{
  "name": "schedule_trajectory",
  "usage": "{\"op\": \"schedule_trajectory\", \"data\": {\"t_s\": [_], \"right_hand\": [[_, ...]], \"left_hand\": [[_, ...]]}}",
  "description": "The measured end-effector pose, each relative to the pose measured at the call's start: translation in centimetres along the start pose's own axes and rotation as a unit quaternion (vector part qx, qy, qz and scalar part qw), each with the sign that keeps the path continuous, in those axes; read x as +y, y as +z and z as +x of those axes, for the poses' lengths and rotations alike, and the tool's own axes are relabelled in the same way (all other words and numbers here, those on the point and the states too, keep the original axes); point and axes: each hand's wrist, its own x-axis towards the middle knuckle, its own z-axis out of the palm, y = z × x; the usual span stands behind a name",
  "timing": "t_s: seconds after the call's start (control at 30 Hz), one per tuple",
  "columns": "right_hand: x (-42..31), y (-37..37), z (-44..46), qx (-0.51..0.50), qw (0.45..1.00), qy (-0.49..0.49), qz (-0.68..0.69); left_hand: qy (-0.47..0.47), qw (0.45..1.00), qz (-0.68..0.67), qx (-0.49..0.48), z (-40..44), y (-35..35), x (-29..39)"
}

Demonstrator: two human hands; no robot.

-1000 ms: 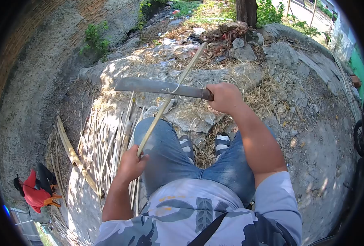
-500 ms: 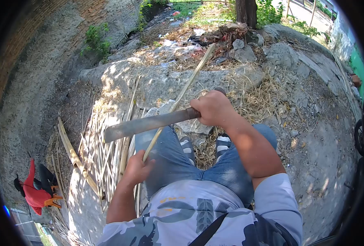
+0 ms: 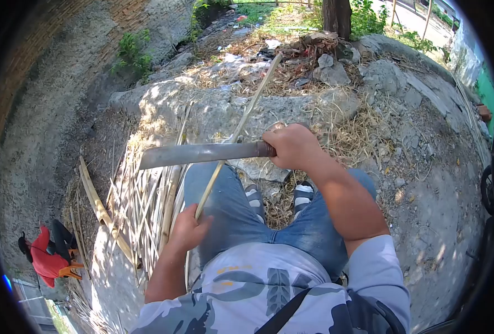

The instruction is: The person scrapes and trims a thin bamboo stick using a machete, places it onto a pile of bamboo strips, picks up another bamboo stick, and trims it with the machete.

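Note:
My right hand (image 3: 295, 146) is closed around the handle of a machete (image 3: 202, 153), its long, broad blade pointing left. In my left hand (image 3: 189, 228) is the lower end of a thin bamboo strip (image 3: 253, 104), which slants up and away to the right. The blade passes over the strip just above my left thigh; I cannot tell how firmly they touch. The strip bends slightly around the crossing point. My fingers cover most of the machete handle.
Many split bamboo strips (image 3: 146, 206) lie on the ground to my left, beside a thicker bamboo piece (image 3: 99, 209). Pale shavings (image 3: 350, 131) litter the ground ahead. A low concrete ledge (image 3: 202, 114) runs across the front. At far left sits a person in red (image 3: 47, 259).
My right hand has turned the machete, so its blade lies more level and its tip is higher. The strip's far end has shifted slightly left and up. My left hand stays nearly still.

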Motion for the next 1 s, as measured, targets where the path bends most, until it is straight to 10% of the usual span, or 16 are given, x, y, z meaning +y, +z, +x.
{"op": "schedule_trajectory", "data": {"t_s": [0.1, 0.37, 0.47, 0.87, 1.0], "right_hand": [[-1.3, 0.2, 0.2, -0.029, 0.996, -0.072, -0.043], [7.8, -2.2, -0.7, 0.056, 0.949, 0.303, 0.073], [7.7, -1.6, -0.9, 0.069, 0.947, 0.305, 0.077], [-1.7, 1.7, 0.2, -0.034, 0.993, -0.099, -0.045], [0.9, 1.5, 0.1, -0.006, 0.998, -0.059, -0.012]], "left_hand": [[-0.003, 1.0, 0.009, -0.013, 0.4, -0.6, 0.5], [0.008, 1.0, 0.027, 0.008, -1.6, -3.2, -4.3], [0.012, 1.0, 0.023, 0.017, -1.8, -2.5, -3.8], [-0.009, 0.999, -0.031, -0.025, 1.4, 0.9, -1.7], [-0.019, 0.994, -0.087, -0.055, 0.1, -0.1, -1.5]]}}
